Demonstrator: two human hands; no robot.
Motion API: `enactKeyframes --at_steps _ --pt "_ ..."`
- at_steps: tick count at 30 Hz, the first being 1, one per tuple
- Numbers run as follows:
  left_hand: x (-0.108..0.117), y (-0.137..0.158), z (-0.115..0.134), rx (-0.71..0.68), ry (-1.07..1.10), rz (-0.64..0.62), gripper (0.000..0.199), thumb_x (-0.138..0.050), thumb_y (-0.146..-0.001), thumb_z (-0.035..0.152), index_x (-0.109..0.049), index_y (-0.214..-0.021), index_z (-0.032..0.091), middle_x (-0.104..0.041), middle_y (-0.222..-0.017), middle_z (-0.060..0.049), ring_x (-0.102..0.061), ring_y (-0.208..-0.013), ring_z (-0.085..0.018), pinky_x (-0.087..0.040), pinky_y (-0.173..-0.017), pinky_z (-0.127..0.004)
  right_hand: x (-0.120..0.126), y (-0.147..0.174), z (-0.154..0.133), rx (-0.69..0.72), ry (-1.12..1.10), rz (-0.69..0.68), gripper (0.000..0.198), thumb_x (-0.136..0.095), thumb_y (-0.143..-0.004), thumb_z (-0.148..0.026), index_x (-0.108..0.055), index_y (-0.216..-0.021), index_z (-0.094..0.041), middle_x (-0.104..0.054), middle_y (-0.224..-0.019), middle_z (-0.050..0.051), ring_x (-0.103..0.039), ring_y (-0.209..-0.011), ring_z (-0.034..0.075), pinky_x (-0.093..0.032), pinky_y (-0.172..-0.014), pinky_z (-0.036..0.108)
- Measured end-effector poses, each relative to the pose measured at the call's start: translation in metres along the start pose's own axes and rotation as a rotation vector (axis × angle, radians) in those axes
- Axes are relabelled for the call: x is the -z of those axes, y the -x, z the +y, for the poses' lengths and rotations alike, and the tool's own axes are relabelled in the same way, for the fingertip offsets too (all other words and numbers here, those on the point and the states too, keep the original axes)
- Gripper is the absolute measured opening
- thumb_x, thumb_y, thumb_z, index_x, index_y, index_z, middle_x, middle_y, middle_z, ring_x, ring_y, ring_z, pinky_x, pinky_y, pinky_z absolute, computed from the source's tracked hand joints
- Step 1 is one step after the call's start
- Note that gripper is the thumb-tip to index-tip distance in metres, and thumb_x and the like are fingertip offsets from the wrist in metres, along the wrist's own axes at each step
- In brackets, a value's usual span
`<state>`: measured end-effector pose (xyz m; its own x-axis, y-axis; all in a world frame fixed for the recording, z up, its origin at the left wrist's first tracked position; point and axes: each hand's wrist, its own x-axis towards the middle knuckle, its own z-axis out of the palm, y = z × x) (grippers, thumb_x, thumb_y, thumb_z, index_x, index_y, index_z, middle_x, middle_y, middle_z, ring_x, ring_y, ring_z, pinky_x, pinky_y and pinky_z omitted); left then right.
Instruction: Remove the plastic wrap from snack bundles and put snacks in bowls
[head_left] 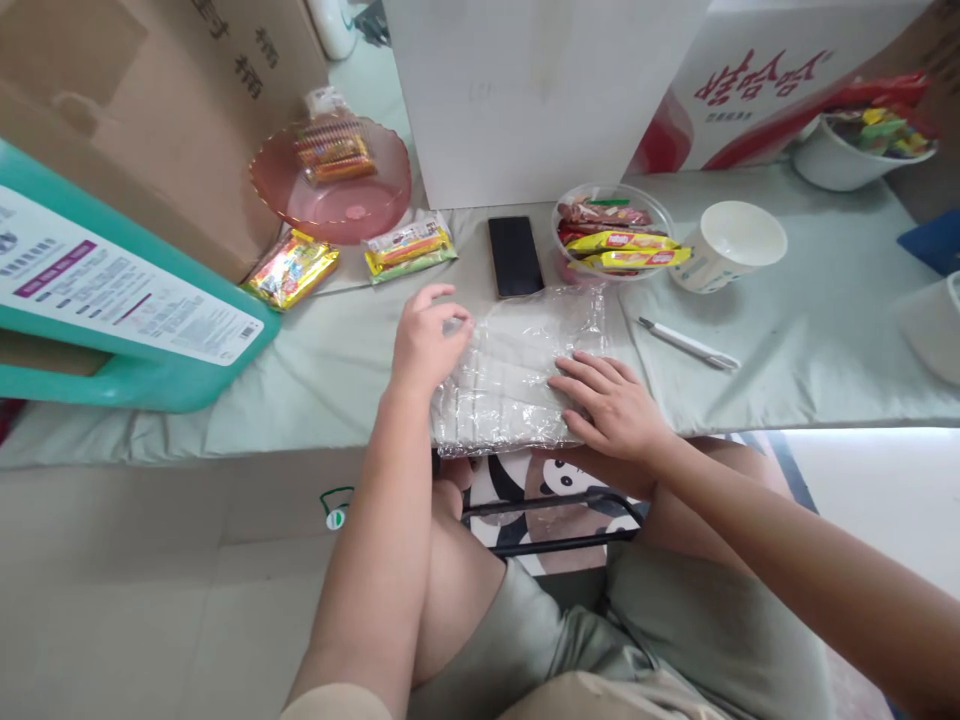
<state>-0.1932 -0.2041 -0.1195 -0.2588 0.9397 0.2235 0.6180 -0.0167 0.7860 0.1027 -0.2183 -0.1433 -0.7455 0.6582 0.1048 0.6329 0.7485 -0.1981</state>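
A clear, crinkled plastic bag [510,395] lies flat at the table's front edge, its surface creased and shiny. At its upper left edge, my left hand [429,338] has thumb and forefinger drawn together in a pinch on the plastic, with another finger raised apart. My right hand [619,408] rests palm down on the bag's right side, fingers spread. Just beyond the bag lies a black phone [515,257]. A white pen [688,343] is to the right of my right hand.
Behind are a pink glass bowl [356,210], snack packets [409,247], a clear tub of snacks [615,215] and a paper cup [742,235]. A green jug [142,300] stands at left. White boxes [540,100] line the back. A candy bowl [840,165] sits far right.
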Motion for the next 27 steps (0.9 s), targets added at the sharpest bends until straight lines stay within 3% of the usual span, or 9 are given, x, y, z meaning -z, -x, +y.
enactKeyframes --at_steps 5,8,12,14,16,19,21,23,27 --pt "0.004 -0.002 0.008 -0.037 0.31 0.253 0.011 -0.07 -0.086 0.026 -0.074 -0.078 0.021 -0.072 -0.107 -0.005 -0.067 -0.114 -0.021 -0.053 -0.101 -0.034 0.0 -0.001 0.001 -0.006 -0.015 -0.001 0.046 -0.049 -0.099 -0.038 -0.063 -0.14 -0.025 -0.056 -0.155 0.008 -0.045 -0.148 0.033 -0.036 -0.119 0.055" --pt "0.007 0.006 0.019 -0.073 0.431 0.248 0.008 -0.072 -0.084 0.024 -0.075 -0.077 0.022 -0.074 -0.1 -0.004 -0.068 -0.108 -0.019 -0.055 -0.096 -0.032 0.001 -0.001 0.001 -0.012 -0.03 -0.006 0.046 -0.049 -0.098 -0.037 -0.062 -0.14 -0.025 -0.056 -0.155 0.009 -0.044 -0.148 0.033 -0.034 -0.119 0.055" --pt "0.008 0.018 0.029 0.121 0.611 0.146 0.008 -0.073 -0.085 0.029 -0.075 -0.081 0.023 -0.074 -0.086 -0.003 -0.071 -0.087 -0.015 -0.056 -0.079 -0.025 0.004 0.001 0.004 0.012 -0.119 0.003 0.047 -0.05 -0.096 -0.044 -0.062 -0.137 -0.025 -0.056 -0.153 0.012 -0.046 -0.146 0.034 -0.034 -0.119 0.056" --pt "0.009 0.021 0.03 0.226 0.698 0.145 0.011 -0.074 -0.086 0.033 -0.072 -0.083 0.023 -0.072 -0.076 -0.002 -0.066 -0.067 -0.011 -0.05 -0.061 -0.02 0.01 0.002 0.011 -0.036 -0.224 0.091 0.048 -0.048 -0.096 -0.05 -0.061 -0.135 -0.024 -0.058 -0.149 0.014 -0.05 -0.141 0.036 -0.035 -0.116 0.059" --pt "0.014 0.022 0.03 0.275 0.76 0.179 0.015 -0.073 -0.087 0.039 -0.068 -0.084 0.025 -0.064 -0.063 0.002 -0.052 -0.048 -0.007 -0.036 -0.045 -0.019 0.016 0.001 0.02 -0.19 -0.346 0.233 0.048 -0.044 -0.098 -0.052 -0.06 -0.134 -0.024 -0.061 -0.142 0.016 -0.055 -0.135 0.036 -0.038 -0.114 0.06" --pt "0.028 0.022 0.032 0.342 0.859 0.092 0.02 -0.07 -0.087 0.045 -0.06 -0.084 0.027 -0.057 -0.054 0.005 -0.028 -0.034 -0.004 -0.016 -0.037 -0.021 0.023 -0.008 0.031 -0.443 -0.58 0.36 0.048 -0.053 -0.094 -0.055 -0.057 -0.131 -0.025 -0.062 -0.137 0.015 -0.057 -0.132 0.035 -0.041 -0.114 0.06" --pt "0.038 0.023 0.034 0.425 0.919 -0.025 0.025 -0.067 -0.088 0.049 -0.055 -0.083 0.027 -0.06 -0.058 0.005 -0.017 -0.032 -0.002 -0.011 -0.037 -0.022 0.023 -0.018 0.031 -0.506 -0.837 0.307 0.056 -0.062 -0.088 -0.056 -0.053 -0.135 -0.028 -0.058 -0.145 0.015 -0.055 -0.136 0.035 -0.044 -0.114 0.06" --pt "0.045 0.025 0.034 0.478 0.961 -0.08 0.029 -0.063 -0.088 0.052 -0.052 -0.082 0.027 -0.06 -0.059 0.004 -0.009 -0.032 -0.001 -0.007 -0.037 -0.022 0.019 -0.031 0.022 -0.494 -1.142 0.151 0.064 -0.066 -0.086 -0.054 -0.046 -0.142 -0.03 -0.052 -0.153 0.016 -0.055 -0.138 0.033 -0.048 -0.112 0.059" --pt "0.043 0.028 0.021 0.4 1.095 -0.155 0.038 -0.06 -0.088 0.054 -0.042 -0.072 0.025 -0.05 -0.048 0.007 0.002 -0.03 -0.001 0.001 -0.035 -0.024 0.011 -0.049 -0.017 -0.493 -1.533 -0.162 0.077 -0.067 -0.086 -0.045 -0.035 -0.154 -0.028 -0.049 -0.156 0.019 -0.06 -0.134 0.031 -0.056 -0.105 0.054"
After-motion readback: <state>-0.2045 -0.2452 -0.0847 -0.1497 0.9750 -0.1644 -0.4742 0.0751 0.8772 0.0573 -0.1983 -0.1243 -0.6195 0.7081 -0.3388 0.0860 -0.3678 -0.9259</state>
